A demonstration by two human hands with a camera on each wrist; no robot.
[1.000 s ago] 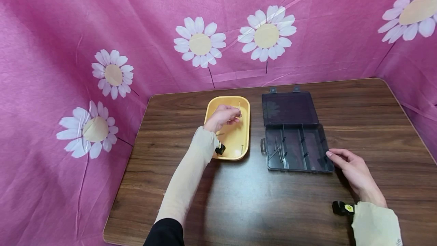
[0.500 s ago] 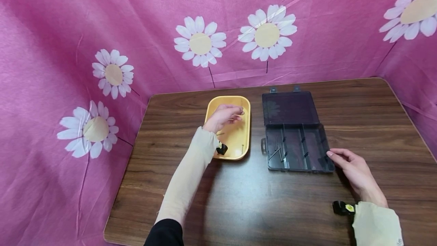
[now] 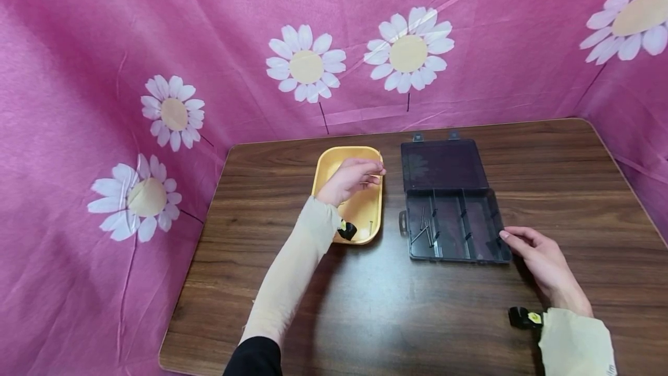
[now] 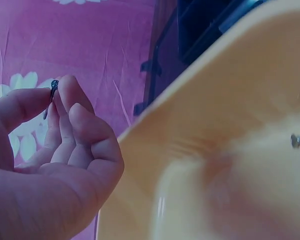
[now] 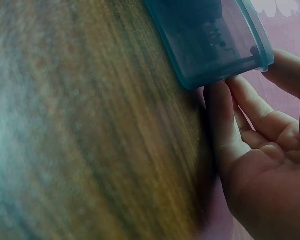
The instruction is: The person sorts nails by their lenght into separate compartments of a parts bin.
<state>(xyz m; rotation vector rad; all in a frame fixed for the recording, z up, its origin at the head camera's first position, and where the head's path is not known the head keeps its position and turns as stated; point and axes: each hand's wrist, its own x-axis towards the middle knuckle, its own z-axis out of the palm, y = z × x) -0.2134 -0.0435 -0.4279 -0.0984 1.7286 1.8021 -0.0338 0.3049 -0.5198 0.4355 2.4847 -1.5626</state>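
My left hand (image 3: pixel 351 180) is over the right side of the yellow tray (image 3: pixel 360 210), pinching a small dark screw (image 4: pixel 54 86) between thumb and fingertips. Another screw (image 3: pixel 371 227) lies at the tray's near right corner; part of the tray is hidden under the hand and wrist. On the right, a dark see-through compartment box (image 3: pixel 449 254) has its lid (image 3: pixel 443 166) folded back. Several screws (image 3: pixel 429 234) lie in its leftmost compartment. My right hand (image 3: pixel 545 263) grips the box's near right corner, thumb at the rim and fingers against the side wall.
Both containers stand on a brown wood-grain table (image 3: pixel 396 312). A pink cloth (image 3: pixel 235 33) with white daisies hangs behind and beside it. Black wrist cameras stick out from both sleeves, the right one (image 3: pixel 523 318) close over the tabletop.
My left hand has moved a little to the right with the screw, from inside the tray's outline to its right rim. The right hand and the box have stayed in place.
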